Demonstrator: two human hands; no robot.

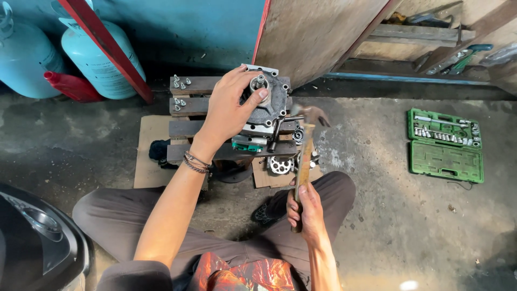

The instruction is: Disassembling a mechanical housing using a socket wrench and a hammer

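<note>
Hammer (305, 156) gripped in our right hand (306, 211), head raised near metal housing (269, 102); left hand (229, 108) clamps housing steady on wooden pallet (191, 86).

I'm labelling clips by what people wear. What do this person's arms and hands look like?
Both arms are bare, with no sleeves and no gloves. The left hand has several thin dark cord bracelets stacked at the wrist. The right hand shows no band or ring.
</note>
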